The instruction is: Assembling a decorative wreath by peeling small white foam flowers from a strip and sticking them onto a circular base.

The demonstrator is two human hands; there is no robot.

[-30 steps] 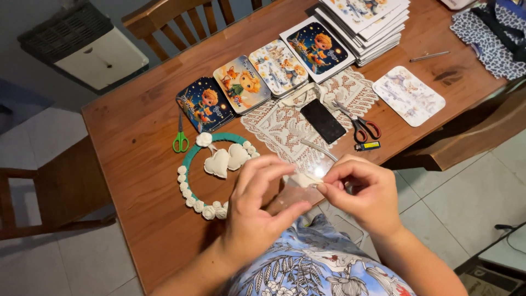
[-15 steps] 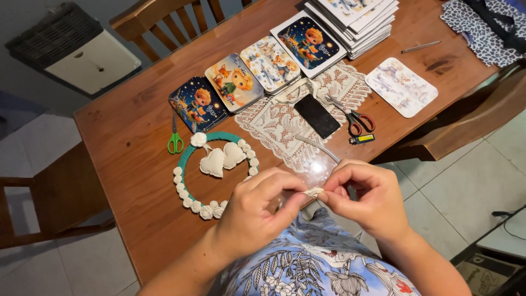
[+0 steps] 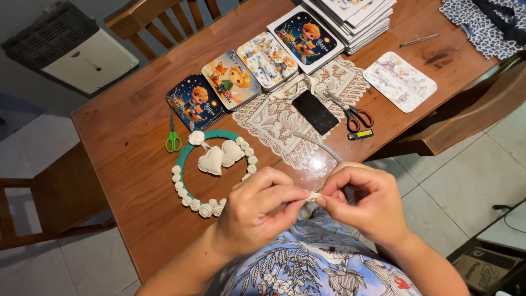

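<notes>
Cream scrap (image 3: pixel 313 195) pinched as before, hands lower

I note a wooden table (image 3: pixel 137 131) filling centre view. Wooden chairs: one at 12 o'clock (image 3: pixel 159 22), one at 9 o'clock (image 3: pixel 49 203). Pale tiled floor (image 3: pixel 455 181) at 3 o'clock. White cabinet (image 3: pixel 82 60) at 11 o'clock. Glare on the tabletop.

L hand (image 3: pixel 257 211) & R hand (image 3: pixel 364 205) fingertips meeting, pinch grip, wrists bent inward
</notes>
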